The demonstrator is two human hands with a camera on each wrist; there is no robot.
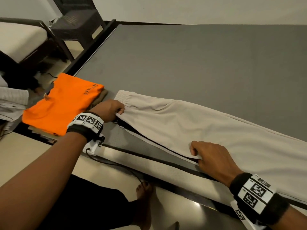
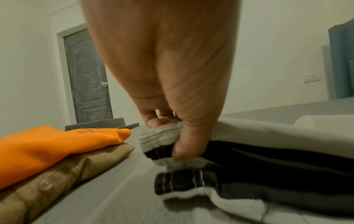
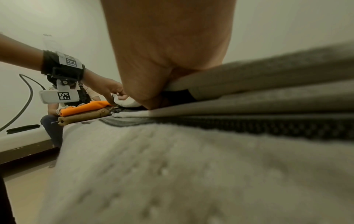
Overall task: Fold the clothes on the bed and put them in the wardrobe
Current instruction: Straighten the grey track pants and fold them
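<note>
1. Pinching the beige trousers [image 1: 191, 120] on the bed [image 1: 199, 63]: left hand [image 1: 109, 109] at the waistband, right hand [image 1: 211, 156] on the near edge.
2. Recommend aligning both legs squarely before folding.

The room light is dim, warm and yellowish. A patch of glare shines on the glossy floor [image 1: 196, 205] below the near edge of the bed [image 1: 199, 63]. From my head, straight lines bow toward the picture's edges. My wrist views are soft: my right hand [image 3: 168, 53] looms blurred, and the nearest cloth is smeared out of focus.
</note>
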